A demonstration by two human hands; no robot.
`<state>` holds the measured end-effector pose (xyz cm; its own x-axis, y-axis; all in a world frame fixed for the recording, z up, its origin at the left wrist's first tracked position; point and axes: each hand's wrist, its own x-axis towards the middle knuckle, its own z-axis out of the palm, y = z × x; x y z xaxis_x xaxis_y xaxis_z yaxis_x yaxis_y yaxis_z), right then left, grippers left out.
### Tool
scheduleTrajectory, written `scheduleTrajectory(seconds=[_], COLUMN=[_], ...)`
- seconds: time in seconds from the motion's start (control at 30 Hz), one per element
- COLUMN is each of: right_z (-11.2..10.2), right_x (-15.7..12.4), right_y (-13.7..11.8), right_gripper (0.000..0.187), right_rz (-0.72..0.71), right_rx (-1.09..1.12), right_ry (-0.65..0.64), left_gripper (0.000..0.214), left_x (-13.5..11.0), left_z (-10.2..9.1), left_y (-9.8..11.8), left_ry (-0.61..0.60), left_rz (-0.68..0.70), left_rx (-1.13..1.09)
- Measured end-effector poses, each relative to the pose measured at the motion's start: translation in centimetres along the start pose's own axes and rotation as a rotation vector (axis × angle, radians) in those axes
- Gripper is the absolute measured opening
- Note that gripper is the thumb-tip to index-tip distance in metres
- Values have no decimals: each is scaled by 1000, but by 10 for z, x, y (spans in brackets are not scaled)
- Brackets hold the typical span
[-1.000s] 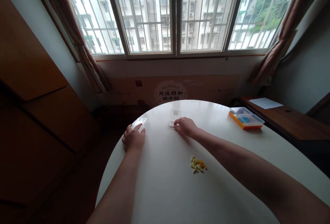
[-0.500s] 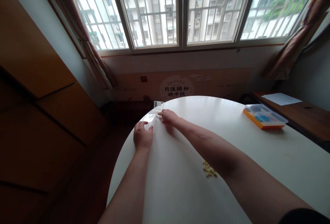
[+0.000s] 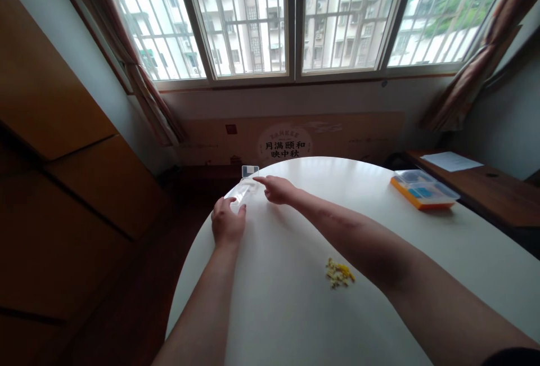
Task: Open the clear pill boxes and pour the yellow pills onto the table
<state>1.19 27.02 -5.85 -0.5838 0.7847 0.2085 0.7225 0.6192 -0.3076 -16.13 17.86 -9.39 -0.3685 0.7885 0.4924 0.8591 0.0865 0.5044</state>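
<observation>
A clear plastic box (image 3: 239,191) lies near the far left edge of the white round table (image 3: 287,310). A small clear flap (image 3: 250,171) stands raised at its far end. My left hand (image 3: 228,222) is around the near end of the box, thumb on the right side and fingers on the left. My right hand (image 3: 278,189) stretches its index finger to the box's far end by the flap, the other fingers curled. Whether that fingertip touches the flap I cannot tell. A small pile of yellow pieces (image 3: 338,272) sits beside my right forearm.
An orange-bottomed case with a clear lid (image 3: 424,189) rests at the table's right side, with something blue inside. Beyond it, a sheet of paper (image 3: 451,161) lies on a brown desk (image 3: 485,191). Wooden cabinets (image 3: 63,186) stand to the left.
My right hand's index finger has straightened and moved up to the box's far end by the flap. My left hand stays on the box. The view has shifted slightly.
</observation>
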Motion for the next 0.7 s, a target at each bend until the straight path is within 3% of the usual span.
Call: scheduleTrajectory(seconds=[0.1, 0.27, 0.37, 0.47, 0.57, 0.7], right_z=[-31, -99, -141, -173, -183, -169], right_x=[-39, -125, -177, -229, -278, -322], right_y=[15, 66, 116, 168, 208, 231], right_gripper=[56, 47, 36, 37, 44, 59], right_rz=[9, 102, 313, 628, 878, 976], right_rx=[-16, -80, -144, -200, -200, -141], right_ry=[85, 218, 346, 472, 473, 353], left_gripper=[29, 32, 33, 33, 32, 31], left_x=[2, 4, 1, -7, -16, -23], left_z=[-2, -6, -11, -17, -21, -22], left_y=[4, 11, 20, 33, 46, 58], left_ry=[29, 83, 137, 246, 277, 220], left_rz=[27, 66, 83, 173, 329, 540], left_rx=[-18, -60, -79, -81, -86, -143])
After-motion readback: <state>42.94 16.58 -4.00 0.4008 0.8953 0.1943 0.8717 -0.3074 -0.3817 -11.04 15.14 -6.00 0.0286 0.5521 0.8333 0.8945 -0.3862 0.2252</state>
